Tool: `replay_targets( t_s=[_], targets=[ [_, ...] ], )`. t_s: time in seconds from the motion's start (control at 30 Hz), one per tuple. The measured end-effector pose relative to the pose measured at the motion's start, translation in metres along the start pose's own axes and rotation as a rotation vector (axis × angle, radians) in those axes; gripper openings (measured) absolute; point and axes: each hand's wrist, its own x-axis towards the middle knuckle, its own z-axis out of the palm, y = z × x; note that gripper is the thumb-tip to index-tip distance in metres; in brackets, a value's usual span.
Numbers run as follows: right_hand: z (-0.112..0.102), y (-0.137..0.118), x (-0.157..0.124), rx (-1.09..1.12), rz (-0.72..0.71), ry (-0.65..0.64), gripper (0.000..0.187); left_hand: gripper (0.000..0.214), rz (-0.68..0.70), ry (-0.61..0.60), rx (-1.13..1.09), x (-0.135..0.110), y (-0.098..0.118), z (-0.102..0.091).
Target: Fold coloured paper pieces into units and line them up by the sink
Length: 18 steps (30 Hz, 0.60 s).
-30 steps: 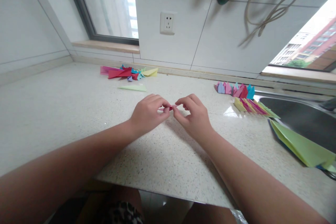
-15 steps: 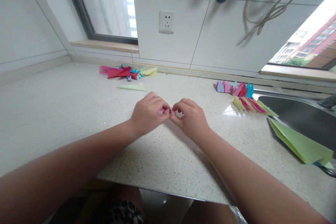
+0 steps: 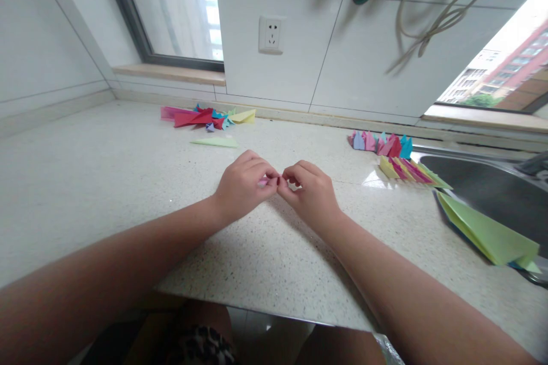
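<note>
My left hand (image 3: 242,185) and my right hand (image 3: 309,191) meet fingertip to fingertip just above the speckled countertop (image 3: 107,194). Both are curled in a pinch on a small pink folded paper piece (image 3: 262,182), most of which is hidden by the fingers. Only a sliver of pink shows between the thumbs.
A heap of coloured folded papers (image 3: 205,117) lies by the back wall, with a pale green sheet (image 3: 214,141) in front. To the right are small folded pieces (image 3: 379,144), a fan of paper strips (image 3: 411,171) and folded green paper (image 3: 488,234) beside the sink (image 3: 505,194).
My right hand has closed in toward the left, so the fingertips now touch. The pink piece shows less than a second ago.
</note>
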Motion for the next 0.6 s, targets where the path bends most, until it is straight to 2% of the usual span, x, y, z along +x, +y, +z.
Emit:
replay_targets(
  t_s=[0.23, 0.33, 0.43, 0.6],
  targets=[
    [-0.001, 0.0, 0.004, 0.039, 0.032, 0.004, 0.01, 0.007, 0.011, -0.039, 0.013, 0.004, 0.003, -0.002],
    [-0.003, 0.006, 0.006, 0.045, 0.044, 0.026, 0.008, 0.012, -0.034, -0.03, 0.028, 0.004, 0.001, -0.001],
    [-0.005, 0.013, 0.006, 0.026, 0.043, 0.031, 0.007, 0.026, -0.15, -0.024, -0.087, 0.002, -0.006, 0.004],
    [-0.008, 0.022, 0.006, 0.038, 0.03, -0.009, 0.006, 0.031, -0.456, -0.175, -0.561, -0.001, -0.019, 0.015]
  ],
)
